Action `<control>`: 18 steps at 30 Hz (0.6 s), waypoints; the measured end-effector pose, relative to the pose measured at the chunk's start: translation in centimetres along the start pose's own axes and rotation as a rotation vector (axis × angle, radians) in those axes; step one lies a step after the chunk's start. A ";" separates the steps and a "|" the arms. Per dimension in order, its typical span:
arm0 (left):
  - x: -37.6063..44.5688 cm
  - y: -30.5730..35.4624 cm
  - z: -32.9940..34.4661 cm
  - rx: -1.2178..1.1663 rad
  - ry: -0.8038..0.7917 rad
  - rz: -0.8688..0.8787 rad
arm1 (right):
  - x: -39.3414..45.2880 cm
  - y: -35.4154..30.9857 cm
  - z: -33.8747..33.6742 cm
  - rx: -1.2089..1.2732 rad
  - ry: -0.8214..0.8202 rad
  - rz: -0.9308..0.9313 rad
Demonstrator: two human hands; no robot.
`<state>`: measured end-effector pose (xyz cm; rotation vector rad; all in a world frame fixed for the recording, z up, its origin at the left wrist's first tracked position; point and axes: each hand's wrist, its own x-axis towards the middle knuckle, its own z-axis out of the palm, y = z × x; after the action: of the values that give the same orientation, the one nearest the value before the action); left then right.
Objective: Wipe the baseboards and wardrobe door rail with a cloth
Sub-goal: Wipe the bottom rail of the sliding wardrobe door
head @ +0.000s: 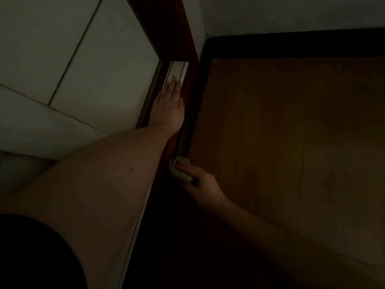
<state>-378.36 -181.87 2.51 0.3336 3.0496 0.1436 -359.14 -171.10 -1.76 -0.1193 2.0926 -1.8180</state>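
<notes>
View: head camera, looking down along the foot of a wardrobe in dim light; fine detail is lost in shadow.
Rail: the wardrobe door rail (176, 72) is a pale grooved strip running from the near, lower part of the picture up and away to the corner; its long axis lies along the wardrobe door (93, 69), which stands to its left.
Cloth: a small white cloth (180, 172) sits on the near stretch of the rail, bunched under the right hand.
Right hand: the right hand (201, 185) holds the cloth, fingers (185, 168) curled over it and pressing it onto the rail edge.
Left hand: the left hand (169, 105) lies flat on the rail farther along, fingers straight and together, pointing toward the corner; it holds nothing.
Key relation: the unwiped length of rail seems to lie ahead of the right hand, along the rail's own axis; the left hand rests between the cloth and the far end.
Judgement: a stroke away from the body would meet the left hand first, so that hand likely has to lift or slide aside.
Baseboard: the dark baseboard (291, 43) runs across the far wall, well apart from both hands.
Floor: the wooden floor (281, 132) lies right of the rail.
</notes>
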 end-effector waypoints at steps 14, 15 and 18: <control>5.2 1.3 -1.5 0.050 -0.016 0.091 | -1.7 2.4 -16.4 1.018 0.442 0.307; 5.4 1.0 -1.3 0.036 -0.044 0.103 | -1.3 2.3 -17.1 0.999 0.464 0.268; 5.6 0.2 -0.6 0.008 -0.042 0.125 | 0.7 2.1 -18.1 0.918 0.513 0.208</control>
<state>-383.79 -180.49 2.77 0.5210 2.9889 0.1290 -365.31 -153.98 -2.04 0.8316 1.2263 -2.6385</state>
